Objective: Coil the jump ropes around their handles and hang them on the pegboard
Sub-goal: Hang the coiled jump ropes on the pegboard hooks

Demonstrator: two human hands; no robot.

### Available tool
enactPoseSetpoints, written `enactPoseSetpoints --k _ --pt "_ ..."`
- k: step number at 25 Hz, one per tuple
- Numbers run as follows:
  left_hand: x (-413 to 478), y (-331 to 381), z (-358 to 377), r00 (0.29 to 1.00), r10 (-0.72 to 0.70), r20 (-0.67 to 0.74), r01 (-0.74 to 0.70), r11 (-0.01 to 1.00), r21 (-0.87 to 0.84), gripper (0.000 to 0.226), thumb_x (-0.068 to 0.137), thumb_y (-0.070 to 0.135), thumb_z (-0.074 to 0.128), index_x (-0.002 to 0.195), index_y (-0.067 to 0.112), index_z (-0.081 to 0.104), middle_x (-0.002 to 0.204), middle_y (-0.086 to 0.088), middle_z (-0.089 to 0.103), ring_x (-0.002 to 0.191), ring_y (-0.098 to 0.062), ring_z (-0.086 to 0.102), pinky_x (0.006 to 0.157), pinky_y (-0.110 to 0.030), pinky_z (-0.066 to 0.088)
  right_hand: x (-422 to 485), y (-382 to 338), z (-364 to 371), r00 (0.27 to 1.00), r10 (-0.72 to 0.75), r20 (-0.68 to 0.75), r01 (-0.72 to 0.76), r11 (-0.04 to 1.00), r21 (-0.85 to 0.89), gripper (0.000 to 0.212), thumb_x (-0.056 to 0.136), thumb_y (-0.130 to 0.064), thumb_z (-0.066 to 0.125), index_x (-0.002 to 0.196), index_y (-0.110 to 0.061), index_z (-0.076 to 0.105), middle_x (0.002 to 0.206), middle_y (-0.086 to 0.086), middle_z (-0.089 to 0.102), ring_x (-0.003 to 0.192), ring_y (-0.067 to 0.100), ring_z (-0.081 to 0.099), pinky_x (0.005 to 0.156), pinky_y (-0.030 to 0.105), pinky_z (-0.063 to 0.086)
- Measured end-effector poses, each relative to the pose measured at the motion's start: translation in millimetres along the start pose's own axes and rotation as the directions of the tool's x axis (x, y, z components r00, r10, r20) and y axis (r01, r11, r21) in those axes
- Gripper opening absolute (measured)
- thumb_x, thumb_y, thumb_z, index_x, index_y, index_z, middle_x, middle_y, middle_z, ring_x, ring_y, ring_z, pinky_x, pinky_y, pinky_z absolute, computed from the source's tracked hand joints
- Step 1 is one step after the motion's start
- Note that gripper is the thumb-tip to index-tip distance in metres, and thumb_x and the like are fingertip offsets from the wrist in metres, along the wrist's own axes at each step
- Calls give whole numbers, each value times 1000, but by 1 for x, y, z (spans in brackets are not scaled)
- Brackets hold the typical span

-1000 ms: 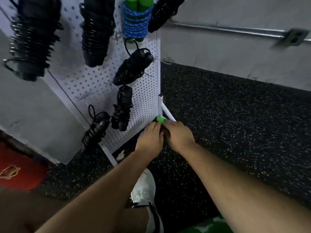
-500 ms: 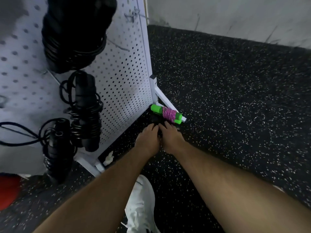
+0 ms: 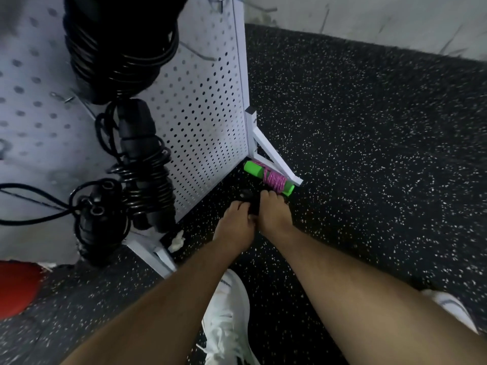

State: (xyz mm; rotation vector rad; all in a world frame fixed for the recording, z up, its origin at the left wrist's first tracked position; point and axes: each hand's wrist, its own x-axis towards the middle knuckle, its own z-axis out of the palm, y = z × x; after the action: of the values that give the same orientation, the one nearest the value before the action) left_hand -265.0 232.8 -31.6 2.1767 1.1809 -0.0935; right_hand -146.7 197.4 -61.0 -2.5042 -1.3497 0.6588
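A white pegboard [image 3: 200, 114] stands on the speckled black floor, with black coiled jump ropes [image 3: 142, 159] hanging on its hooks. A jump rope with green handles and pink cord wound round them [image 3: 270, 178] lies on the floor against the board's right foot [image 3: 274, 159]. Just in front of it, my left hand [image 3: 234, 227] and my right hand [image 3: 274, 214] meet low over the floor. Both have their fingers curled on a small black object [image 3: 249, 202], likely black rope handles, which they mostly hide.
My white shoes [image 3: 226, 312] [image 3: 453, 309] stand on the rubber floor below my arms. A white scrap [image 3: 176, 241] lies by the board's left foot. A red object [image 3: 15, 288] sits at the far left. A grey wall [image 3: 369, 19] runs behind.
My hands have come off the green-handled rope, which now lies on the floor, and closed on a black object nearer me. The view has dropped closer to the board's base.
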Motion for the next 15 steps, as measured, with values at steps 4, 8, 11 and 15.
enactPoseSetpoints --k 4,8,11,15 --pt "-26 22 -18 965 -102 -242 29 957 -287 29 102 20 53 129 8 51 130 -6 44 95 -15 56 89 -28 48 -40 2 -26 992 50 -117 -18 965 262 60 84 -53 70 123 -11 52 120 8 55 109 27 53 88 41 50" --pt "-48 64 -47 960 -207 -186 65 817 -573 39 104 35 52 137 16 48 124 7 56 108 -8 54 91 -22 39 -76 -12 -83 970 103 -220 11 885 465 60 84 -61 67 125 -18 53 118 -1 55 107 17 55 86 35 51" --pt "-65 89 -75 960 -163 -229 -32 746 -665 38 104 37 51 140 23 52 132 9 58 119 -7 54 98 -22 38 -100 -24 -125 952 116 -284 70 819 570 54 82 -57 71 119 -21 54 106 -9 56 97 10 58 79 28 49" --pt "-95 114 -101 942 -73 -328 -178 719 -672 39 93 38 69 128 38 51 134 13 51 121 0 53 98 -14 41 -127 -36 -165 922 29 -386 163 875 456 46 85 -45 72 118 -19 53 112 -5 53 99 12 56 81 30 51"
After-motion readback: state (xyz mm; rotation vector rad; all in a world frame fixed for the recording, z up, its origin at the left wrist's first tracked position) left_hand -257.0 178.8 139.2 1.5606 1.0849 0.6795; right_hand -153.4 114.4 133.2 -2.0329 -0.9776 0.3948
